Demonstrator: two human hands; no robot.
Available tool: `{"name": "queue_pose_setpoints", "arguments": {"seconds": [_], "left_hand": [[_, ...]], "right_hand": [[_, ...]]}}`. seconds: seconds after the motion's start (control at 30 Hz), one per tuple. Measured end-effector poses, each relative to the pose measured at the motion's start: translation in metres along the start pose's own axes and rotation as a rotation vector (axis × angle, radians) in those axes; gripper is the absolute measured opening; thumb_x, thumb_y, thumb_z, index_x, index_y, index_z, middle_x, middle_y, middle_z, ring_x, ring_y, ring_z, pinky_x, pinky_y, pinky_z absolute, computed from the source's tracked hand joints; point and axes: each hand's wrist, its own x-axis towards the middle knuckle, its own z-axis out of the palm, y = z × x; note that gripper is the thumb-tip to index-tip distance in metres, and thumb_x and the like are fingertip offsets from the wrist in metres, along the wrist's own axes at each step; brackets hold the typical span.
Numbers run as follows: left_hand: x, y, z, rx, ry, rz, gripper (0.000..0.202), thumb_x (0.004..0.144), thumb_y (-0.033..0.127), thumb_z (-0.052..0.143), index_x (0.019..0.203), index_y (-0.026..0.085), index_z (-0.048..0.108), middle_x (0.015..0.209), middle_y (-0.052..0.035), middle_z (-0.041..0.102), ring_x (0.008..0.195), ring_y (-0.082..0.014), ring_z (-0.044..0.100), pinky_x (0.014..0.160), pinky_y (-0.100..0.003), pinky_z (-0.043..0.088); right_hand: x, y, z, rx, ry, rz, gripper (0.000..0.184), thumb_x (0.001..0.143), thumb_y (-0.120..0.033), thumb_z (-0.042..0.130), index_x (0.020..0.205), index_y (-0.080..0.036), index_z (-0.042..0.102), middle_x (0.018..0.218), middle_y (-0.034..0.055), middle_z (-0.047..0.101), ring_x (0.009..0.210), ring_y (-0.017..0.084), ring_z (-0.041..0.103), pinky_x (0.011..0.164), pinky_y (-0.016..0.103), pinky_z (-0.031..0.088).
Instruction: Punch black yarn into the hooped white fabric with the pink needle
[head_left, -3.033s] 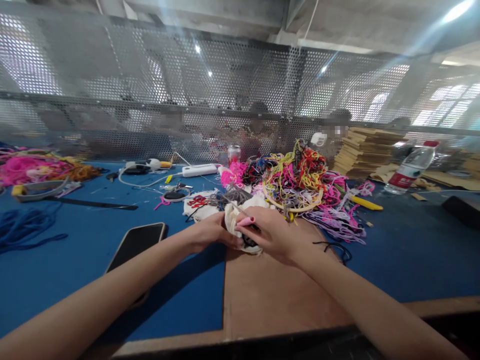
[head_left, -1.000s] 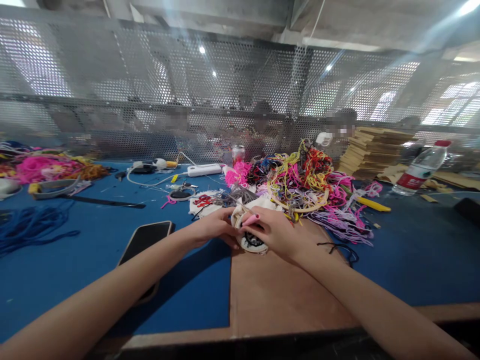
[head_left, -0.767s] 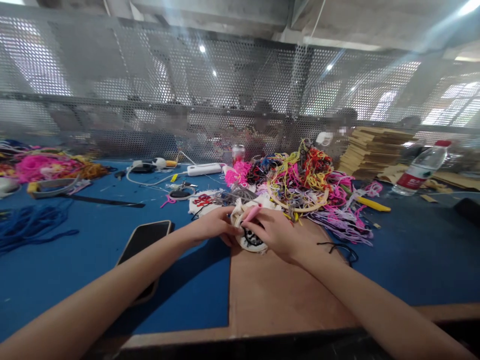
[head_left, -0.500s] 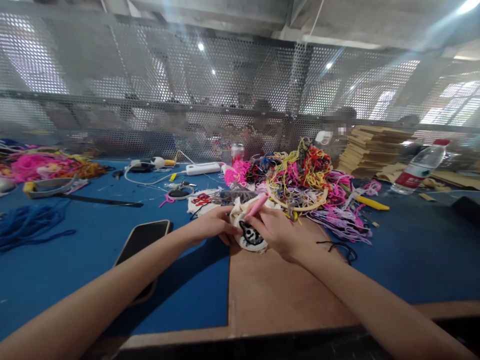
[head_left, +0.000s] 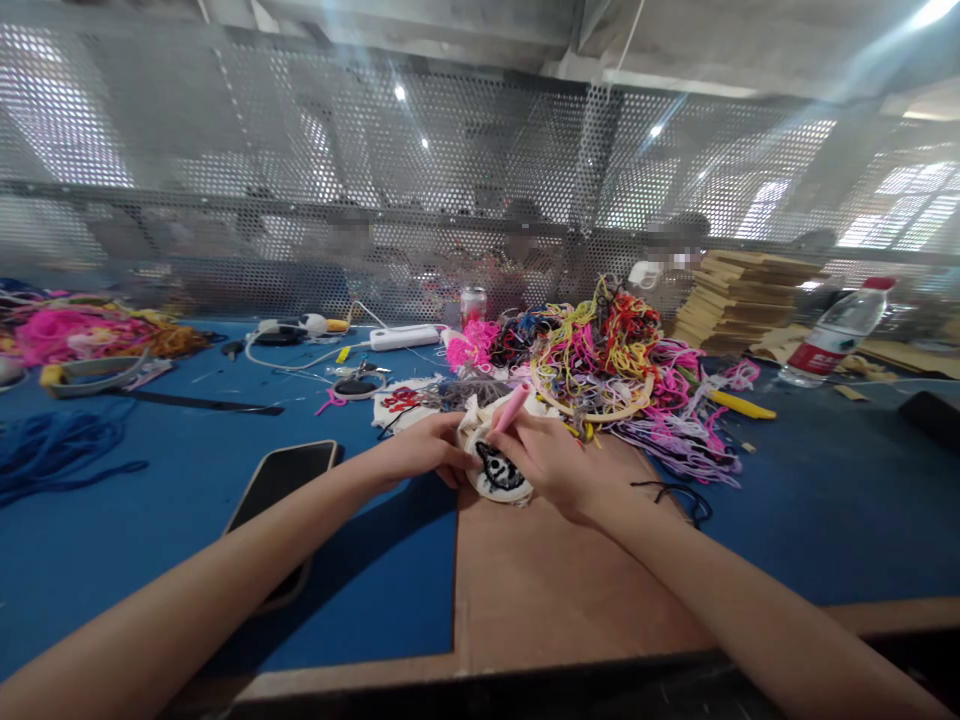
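Note:
White fabric stretched in a small embroidery hoop (head_left: 499,490) bears a black yarn outline with white and grey inside it. My left hand (head_left: 433,450) grips the hoop's left edge, its fingers partly behind the fabric. A pink-handled punch needle (head_left: 513,408) stands tilted in my right hand (head_left: 551,462), which is closed around it over the hoop's upper right part. The tool's tip is hidden by my fingers. Right behind the hoop lies another white cloth with red stitching (head_left: 405,400).
A tangled heap of coloured yarn (head_left: 600,350) with a larger wooden hoop (head_left: 592,410) lies behind my hands. A phone (head_left: 281,490) rests under my left forearm. To the right stand a water bottle (head_left: 832,340) and stacked cardboard (head_left: 742,300); a power strip (head_left: 405,338) lies behind.
Almost nothing differs. The pink punch needle and my right hand have shifted very slightly left, along with the whole view; both hands keep their hold.

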Motion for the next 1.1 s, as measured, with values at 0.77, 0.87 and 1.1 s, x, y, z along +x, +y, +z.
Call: {"name": "queue_pose_setpoints", "arguments": {"seconds": [0.77, 0.87, 1.1], "left_hand": [[0.0017, 0.0012, -0.0014, 0.145, -0.003, 0.004, 0.032, 0.063, 0.028, 0.063, 0.092, 0.017, 0.054, 0.054, 0.0043, 0.054, 0.045, -0.0107, 0.052, 0.040, -0.020, 0.043], [0.0022, -0.0003, -0.0019, 0.134, -0.001, 0.007, 0.031, 0.063, 0.027, 0.064, 0.091, 0.017, 0.055, 0.053, 0.0047, 0.053, 0.044, -0.0100, 0.051, 0.040, -0.019, 0.042], [0.0011, 0.0009, -0.0009, 0.107, 0.010, -0.027, 0.032, 0.062, 0.026, 0.064, 0.091, 0.017, 0.055, 0.054, 0.0049, 0.053, 0.047, -0.0101, 0.051, 0.042, -0.019, 0.043]], "right_hand": [[0.0024, 0.0016, -0.0036, 0.059, -0.058, -0.068, 0.016, 0.087, -0.026, 0.041, 0.083, -0.017, 0.053, 0.084, 0.0044, 0.060, 0.075, 0.015, 0.055, 0.071, 0.026, 0.039], [0.0017, 0.0032, -0.0031, 0.067, -0.049, -0.037, 0.019, 0.089, -0.028, 0.036, 0.087, -0.017, 0.050, 0.085, 0.0053, 0.061, 0.078, 0.016, 0.056, 0.072, 0.027, 0.039], [0.0002, 0.0069, -0.0019, 0.082, -0.032, -0.010, 0.019, 0.090, -0.030, 0.033, 0.092, -0.018, 0.048, 0.084, 0.0053, 0.060, 0.077, 0.017, 0.056, 0.070, 0.027, 0.039]]}}
